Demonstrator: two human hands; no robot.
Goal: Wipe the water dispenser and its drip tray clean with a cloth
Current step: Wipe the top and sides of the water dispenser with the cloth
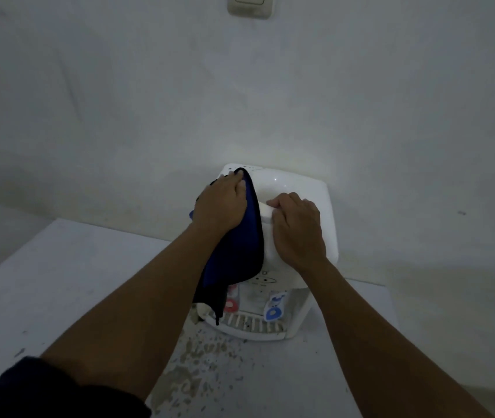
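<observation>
Pressing cloth (pixel 234 236) flat: left hand (pixel 220 203) | right hand (pixel 297 227) curled gripping dispenser (pixel 297 188) rim

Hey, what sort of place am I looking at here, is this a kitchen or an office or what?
Probably a plain room in a home, perhaps a kitchen corner, though that is uncertain. A small white water dispenser stands on a worn, stained table against a bare white wall, with a wall switch above.

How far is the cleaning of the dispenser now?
In hand: the left hand presses the blue cloth on the water dispenser top, and the right hand steadies it. Nothing looks finished for certain. Left: the drip tray, not yet wiped, and the front taps.
</observation>
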